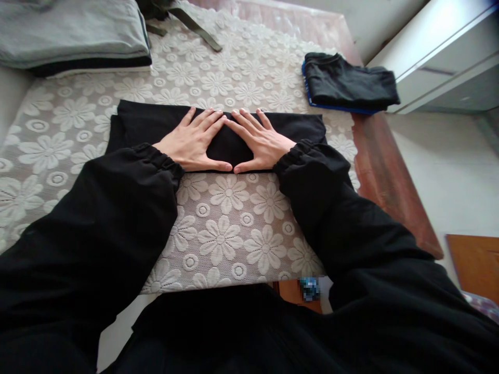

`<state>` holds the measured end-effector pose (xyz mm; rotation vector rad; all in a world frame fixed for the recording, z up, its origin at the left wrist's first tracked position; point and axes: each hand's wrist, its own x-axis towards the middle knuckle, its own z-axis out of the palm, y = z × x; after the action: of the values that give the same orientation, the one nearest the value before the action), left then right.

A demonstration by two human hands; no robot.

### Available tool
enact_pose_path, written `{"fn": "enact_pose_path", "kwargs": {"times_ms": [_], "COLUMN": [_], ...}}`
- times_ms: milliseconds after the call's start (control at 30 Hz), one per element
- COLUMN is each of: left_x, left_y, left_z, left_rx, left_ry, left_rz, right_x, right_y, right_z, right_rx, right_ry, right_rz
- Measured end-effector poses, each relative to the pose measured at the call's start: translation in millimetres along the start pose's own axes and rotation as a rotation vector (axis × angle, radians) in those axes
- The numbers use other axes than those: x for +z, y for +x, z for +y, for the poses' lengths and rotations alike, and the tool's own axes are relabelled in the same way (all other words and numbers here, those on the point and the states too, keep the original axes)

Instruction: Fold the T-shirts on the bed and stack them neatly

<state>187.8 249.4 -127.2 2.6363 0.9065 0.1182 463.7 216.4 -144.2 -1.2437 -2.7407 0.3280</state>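
A folded black garment (150, 122) lies as a flat wide strip across the table in front of me; its exact kind does not show. My left hand (195, 137) rests palm down on its middle, fingers spread. Beside it my right hand (264, 140) lies flat on the same cloth, also with spread fingers. The two thumbs nearly meet along the near edge, and the index fingertips come together near the far edge. Neither hand grips anything. Black cloth shows in the gap between them.
A white floral lace tablecloth (220, 239) covers most of the wooden table (393, 187). Folded dark clothes with blue underneath (346, 83) lie at the back right. A stack of folded clothes (78, 34), grey on top, sits back left, near a green strap (197, 26). A white cabinet (436, 57) stands right.
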Motion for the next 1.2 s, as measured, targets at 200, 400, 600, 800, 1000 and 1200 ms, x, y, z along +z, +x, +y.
{"fn": "enact_pose_path", "kwargs": {"times_ms": [200, 400, 600, 800, 1000, 1200], "left_x": [-2.3, -1.1, -1.9, -1.5, -1.7, -0.9], "left_y": [-1.9, -3.2, -3.2, -2.7, -3.2, -3.5], "left_z": [0.9, 2.0, 2.5, 2.0, 3.3, 2.0], "left_rx": [0.007, 0.011, 0.011, 0.009, 0.009, 0.022], "left_ry": [0.069, 0.075, 0.067, 0.067, 0.071, 0.046], "left_rz": [-0.04, -0.019, 0.006, 0.008, 0.01, 0.02], "right_x": [-0.4, -0.4, -1.6, -1.5, -0.3, -0.3], "right_y": [1.3, 1.1, 0.5, 0.8, 0.9, 1.3], "right_z": [0.6, -0.7, -2.4, -2.4, -0.9, 0.2], "right_rx": [0.005, 0.013, 0.013, 0.016, 0.014, 0.022], "right_ry": [0.025, 0.016, 0.024, 0.023, 0.029, 0.027], "right_rz": [-0.004, -0.013, -0.014, -0.011, -0.005, -0.013]}}
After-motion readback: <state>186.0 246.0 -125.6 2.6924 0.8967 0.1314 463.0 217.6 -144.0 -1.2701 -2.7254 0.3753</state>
